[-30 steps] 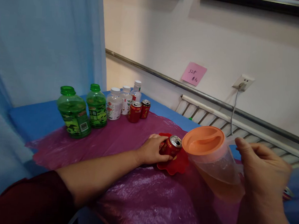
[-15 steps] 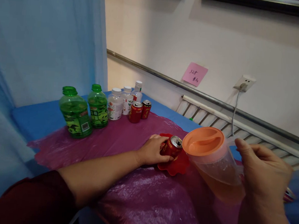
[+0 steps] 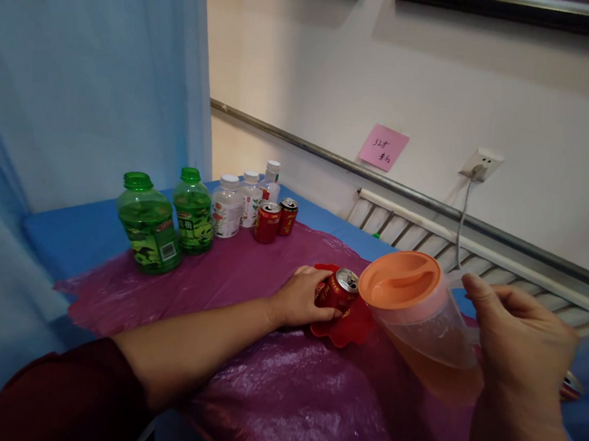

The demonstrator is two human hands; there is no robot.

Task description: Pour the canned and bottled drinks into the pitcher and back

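My left hand (image 3: 300, 297) is wrapped round an opened red drink can (image 3: 339, 289) that stands on a red scalloped dish (image 3: 346, 326). My right hand (image 3: 519, 341) grips the handle of a clear plastic pitcher (image 3: 429, 338) with an orange lid (image 3: 399, 279). The pitcher holds amber liquid and is tilted left, its lid edge just right of the can's top. No liquid stream shows between them.
A purple plastic sheet (image 3: 245, 377) covers a blue table (image 3: 74, 233). At the back stand two green bottles (image 3: 149, 223), three white-capped bottles (image 3: 226, 205) and two red cans (image 3: 267, 221). A blue curtain (image 3: 84, 68) hangs left; a wall with a socket (image 3: 479, 163) and pink note (image 3: 383, 147) lies behind.
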